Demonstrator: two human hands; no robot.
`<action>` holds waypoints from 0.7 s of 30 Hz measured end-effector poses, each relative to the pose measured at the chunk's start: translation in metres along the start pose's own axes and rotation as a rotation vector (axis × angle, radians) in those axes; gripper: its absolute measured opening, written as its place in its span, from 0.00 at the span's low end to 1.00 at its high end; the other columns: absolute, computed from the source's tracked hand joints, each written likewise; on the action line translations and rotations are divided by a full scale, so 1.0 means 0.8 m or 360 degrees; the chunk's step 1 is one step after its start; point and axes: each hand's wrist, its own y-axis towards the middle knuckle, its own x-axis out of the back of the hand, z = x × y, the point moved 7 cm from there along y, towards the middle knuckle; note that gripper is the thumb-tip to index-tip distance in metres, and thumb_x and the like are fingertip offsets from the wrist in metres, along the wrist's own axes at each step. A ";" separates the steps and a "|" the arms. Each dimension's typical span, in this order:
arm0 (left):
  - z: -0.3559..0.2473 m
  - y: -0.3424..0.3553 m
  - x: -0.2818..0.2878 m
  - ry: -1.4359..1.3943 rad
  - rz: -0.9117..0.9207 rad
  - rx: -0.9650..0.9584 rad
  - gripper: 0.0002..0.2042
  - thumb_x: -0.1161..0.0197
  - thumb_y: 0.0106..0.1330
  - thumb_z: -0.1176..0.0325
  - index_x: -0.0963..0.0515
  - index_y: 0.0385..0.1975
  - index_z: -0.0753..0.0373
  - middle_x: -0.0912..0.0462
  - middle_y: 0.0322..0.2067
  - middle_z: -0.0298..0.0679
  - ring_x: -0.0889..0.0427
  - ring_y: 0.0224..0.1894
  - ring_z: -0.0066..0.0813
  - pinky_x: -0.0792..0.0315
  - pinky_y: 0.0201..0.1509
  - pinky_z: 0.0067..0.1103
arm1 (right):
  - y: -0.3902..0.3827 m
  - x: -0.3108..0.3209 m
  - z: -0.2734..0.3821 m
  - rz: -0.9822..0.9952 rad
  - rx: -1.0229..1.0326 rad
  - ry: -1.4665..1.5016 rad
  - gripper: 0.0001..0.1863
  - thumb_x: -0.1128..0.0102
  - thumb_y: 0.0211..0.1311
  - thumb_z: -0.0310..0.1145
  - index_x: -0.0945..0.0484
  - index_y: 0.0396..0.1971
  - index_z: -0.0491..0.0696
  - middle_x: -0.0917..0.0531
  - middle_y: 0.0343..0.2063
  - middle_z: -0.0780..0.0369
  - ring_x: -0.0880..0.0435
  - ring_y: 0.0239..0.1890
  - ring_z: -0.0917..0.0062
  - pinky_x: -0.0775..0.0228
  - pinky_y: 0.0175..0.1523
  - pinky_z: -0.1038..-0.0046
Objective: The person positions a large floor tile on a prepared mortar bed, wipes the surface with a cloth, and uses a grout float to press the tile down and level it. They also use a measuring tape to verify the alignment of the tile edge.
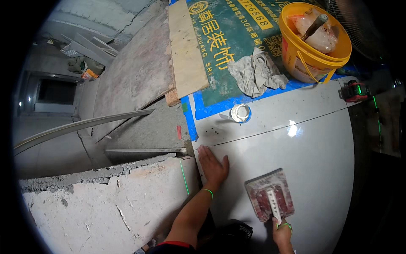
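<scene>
My left hand [212, 166] lies flat on a large pale grey floor tile [313, 169], with its fingers stretched out by the tile's left edge. My right hand [282, 230] grips the pale, dotted handle of a rectangular tiling float [263, 190]. The float's worn red and grey back faces up, and its plate is over the same tile; whether it touches is hidden. A dark joint line runs beyond my left fingertips, between this tile and another pale tile [275, 111]. A small round white container [241, 113] stands on that farther tile.
A yellow bucket [292, 55] holds a plastic bag and a stick-like handle. Beside it a crumpled grey cloth [257, 73] lies on a green floor sheet [220, 91]. A red laser level [355, 91] sits at right. A broken wall [105, 203] and long metal strip [84, 125] are left.
</scene>
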 end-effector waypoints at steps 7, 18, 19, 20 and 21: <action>0.015 -0.003 0.000 -0.0036 0.0067 -0.0115 0.41 0.43 0.65 0.55 0.52 0.67 0.83 0.52 0.69 0.69 0.55 0.72 0.67 0.58 0.76 0.47 | -0.005 0.030 0.069 0.0080 0.0472 0.0148 0.22 0.47 0.69 0.47 0.23 0.30 0.40 0.20 0.20 0.45 0.19 0.26 0.47 0.28 0.33 0.52; 0.018 -0.065 0.015 -0.0111 0.0080 -0.0279 0.38 0.43 0.64 0.62 0.50 0.68 0.80 0.52 0.69 0.68 0.54 0.72 0.68 0.56 0.74 0.49 | 0.063 -0.045 0.091 0.0209 0.0142 -0.0059 0.30 0.50 0.67 0.58 0.20 0.30 0.41 0.17 0.24 0.45 0.17 0.30 0.44 0.27 0.40 0.48; 0.014 -0.077 0.023 -0.0153 -0.0003 -0.0382 0.38 0.43 0.64 0.62 0.50 0.68 0.80 0.52 0.69 0.68 0.54 0.72 0.68 0.56 0.74 0.49 | 0.060 -0.038 0.096 0.0238 0.0117 -0.0051 0.31 0.50 0.68 0.59 0.20 0.31 0.41 0.17 0.24 0.45 0.18 0.30 0.44 0.27 0.40 0.48; 0.017 -0.086 0.022 -0.0206 0.0011 -0.0346 0.38 0.44 0.63 0.63 0.50 0.68 0.79 0.52 0.70 0.67 0.54 0.73 0.67 0.56 0.74 0.49 | 0.055 -0.028 0.105 0.0251 0.0169 0.0055 0.30 0.50 0.69 0.57 0.21 0.30 0.41 0.17 0.23 0.45 0.18 0.29 0.44 0.27 0.38 0.48; 0.023 -0.093 0.014 -0.0174 0.0128 -0.0262 0.38 0.44 0.63 0.63 0.51 0.68 0.79 0.53 0.70 0.67 0.54 0.73 0.67 0.56 0.74 0.49 | 0.048 -0.018 0.112 0.0279 0.0171 0.0093 0.29 0.50 0.69 0.56 0.21 0.31 0.41 0.18 0.23 0.45 0.18 0.28 0.45 0.27 0.37 0.49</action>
